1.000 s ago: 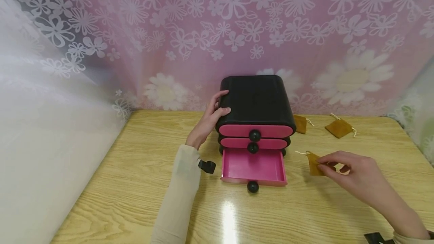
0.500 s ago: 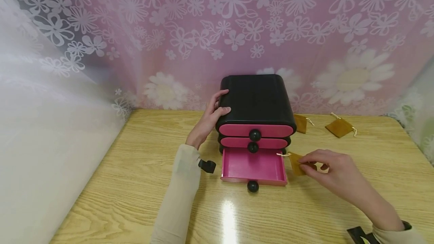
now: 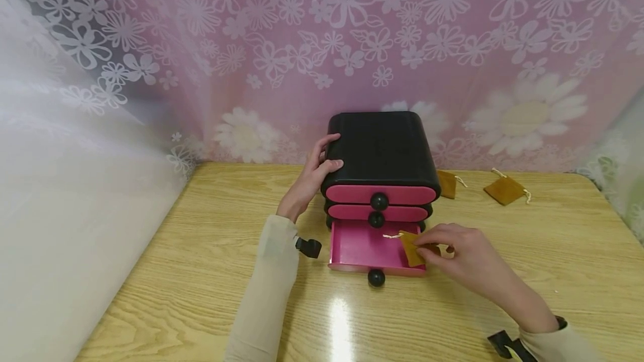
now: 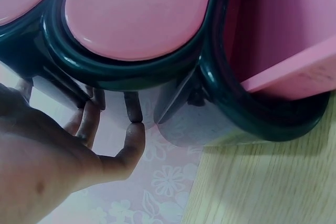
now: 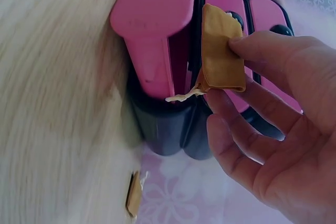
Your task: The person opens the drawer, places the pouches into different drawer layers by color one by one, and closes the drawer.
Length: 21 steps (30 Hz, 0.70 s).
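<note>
A black mini chest of drawers (image 3: pixel 379 144) with pink drawer fronts stands on the table; its bottom drawer (image 3: pixel 359 244) is pulled out, and no contents show inside. My left hand (image 3: pixel 308 180) rests against the chest's left side, fingertips touching its wall in the left wrist view. Between thumb and fingers, my right hand (image 3: pixel 465 253) pinches a small tan drawstring pouch (image 3: pixel 411 250). That pouch is over the right part of the pulled-out drawer, its pale cord pointing left. In the right wrist view the pouch (image 5: pixel 220 51) hangs in front of the drawer fronts.
Two more tan pouches lie on the wooden table (image 3: pixel 211 272): one pouch (image 3: pixel 446 184) partly hidden behind the chest's right side, another pouch (image 3: pixel 505 190) farther right. A flowered pink curtain (image 3: pixel 282 60) hangs behind. The upper drawers (image 3: pixel 352 194) are closed, with black knobs.
My right hand has carried the pouch leftward, from the table area right of the chest to above the drawer's right side. My left hand and the chest have stayed put.
</note>
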Each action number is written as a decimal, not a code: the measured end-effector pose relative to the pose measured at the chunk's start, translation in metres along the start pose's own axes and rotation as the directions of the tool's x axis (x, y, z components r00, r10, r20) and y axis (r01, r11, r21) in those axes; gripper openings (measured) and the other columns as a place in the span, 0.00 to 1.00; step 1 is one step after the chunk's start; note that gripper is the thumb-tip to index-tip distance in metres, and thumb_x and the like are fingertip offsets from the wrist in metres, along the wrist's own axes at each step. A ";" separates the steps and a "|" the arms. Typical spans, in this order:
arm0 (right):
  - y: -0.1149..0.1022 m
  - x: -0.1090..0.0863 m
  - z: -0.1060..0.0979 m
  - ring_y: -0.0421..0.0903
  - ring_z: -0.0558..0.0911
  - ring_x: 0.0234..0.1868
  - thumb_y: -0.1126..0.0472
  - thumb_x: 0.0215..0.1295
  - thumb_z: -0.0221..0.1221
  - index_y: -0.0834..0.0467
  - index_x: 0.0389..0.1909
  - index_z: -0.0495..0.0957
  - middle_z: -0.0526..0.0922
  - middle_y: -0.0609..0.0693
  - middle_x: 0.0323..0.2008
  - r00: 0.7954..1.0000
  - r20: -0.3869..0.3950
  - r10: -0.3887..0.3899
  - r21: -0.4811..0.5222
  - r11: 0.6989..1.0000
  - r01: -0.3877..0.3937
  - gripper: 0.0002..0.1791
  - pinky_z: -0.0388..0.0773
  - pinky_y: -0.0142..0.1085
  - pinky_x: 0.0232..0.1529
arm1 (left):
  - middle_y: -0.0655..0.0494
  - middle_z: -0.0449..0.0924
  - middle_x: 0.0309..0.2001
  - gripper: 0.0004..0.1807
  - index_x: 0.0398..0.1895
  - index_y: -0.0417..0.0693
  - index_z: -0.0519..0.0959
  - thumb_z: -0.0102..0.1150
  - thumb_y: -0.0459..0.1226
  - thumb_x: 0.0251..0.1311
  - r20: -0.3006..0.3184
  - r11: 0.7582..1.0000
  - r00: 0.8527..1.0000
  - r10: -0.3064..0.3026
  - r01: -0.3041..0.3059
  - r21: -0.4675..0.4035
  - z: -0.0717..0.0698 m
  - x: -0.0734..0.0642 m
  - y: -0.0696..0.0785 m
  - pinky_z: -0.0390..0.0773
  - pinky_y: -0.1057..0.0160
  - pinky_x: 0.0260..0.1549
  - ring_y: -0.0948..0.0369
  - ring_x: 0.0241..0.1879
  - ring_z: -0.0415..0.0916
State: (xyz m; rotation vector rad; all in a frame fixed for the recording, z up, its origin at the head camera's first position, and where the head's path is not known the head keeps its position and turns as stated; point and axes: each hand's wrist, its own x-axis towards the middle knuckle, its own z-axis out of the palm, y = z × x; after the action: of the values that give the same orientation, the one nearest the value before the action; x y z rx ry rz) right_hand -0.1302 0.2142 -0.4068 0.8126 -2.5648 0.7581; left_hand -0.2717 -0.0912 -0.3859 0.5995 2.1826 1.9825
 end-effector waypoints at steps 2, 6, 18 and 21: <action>-0.002 0.002 0.003 0.33 0.80 0.33 0.67 0.47 0.77 0.46 0.35 0.89 0.87 0.36 0.33 1.000 0.016 0.012 0.003 1.000 -0.012 0.16 0.77 0.29 0.28 | 0.52 0.64 0.71 0.32 0.76 0.76 0.59 0.50 0.46 0.70 -0.001 1.000 1.000 -0.003 0.003 0.003 0.000 0.000 0.001 0.71 0.47 0.66 0.54 0.68 0.68; -0.005 0.006 0.010 0.38 0.83 0.36 0.68 0.47 0.77 0.47 0.35 0.89 0.89 0.39 0.35 1.000 0.023 0.021 0.004 1.000 -0.021 0.16 0.80 0.31 0.30 | 0.52 0.63 0.72 0.32 0.76 0.75 0.59 0.50 0.47 0.70 0.001 1.000 1.000 -0.005 0.005 0.002 0.001 -0.001 0.001 0.70 0.45 0.67 0.53 0.69 0.67; -0.011 0.011 0.028 0.36 0.80 0.33 0.69 0.46 0.77 0.49 0.33 0.89 0.87 0.38 0.33 1.000 0.011 0.003 -0.008 1.000 -0.003 0.15 0.81 0.33 0.34 | 0.54 0.61 0.73 0.31 0.76 0.75 0.59 0.49 0.46 0.70 0.004 1.000 1.000 0.001 -0.001 -0.005 0.002 -0.002 -0.003 0.69 0.45 0.69 0.53 0.69 0.66; -0.012 0.014 0.029 0.37 0.81 0.35 0.67 0.47 0.77 0.50 0.34 0.90 0.88 0.39 0.34 0.999 0.037 0.032 -0.028 0.999 -0.031 0.14 0.83 0.35 0.37 | 0.54 0.61 0.74 0.32 0.76 0.75 0.59 0.49 0.46 0.70 -0.002 1.000 1.000 0.009 -0.009 -0.006 0.001 0.000 -0.002 0.68 0.45 0.69 0.53 0.70 0.65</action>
State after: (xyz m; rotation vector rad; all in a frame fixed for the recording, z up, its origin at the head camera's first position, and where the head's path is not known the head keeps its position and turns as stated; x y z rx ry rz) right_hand -0.1379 0.1827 -0.4189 0.7866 -2.6206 0.7222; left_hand -0.2715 -0.0901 -0.3885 0.6083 2.1784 1.9936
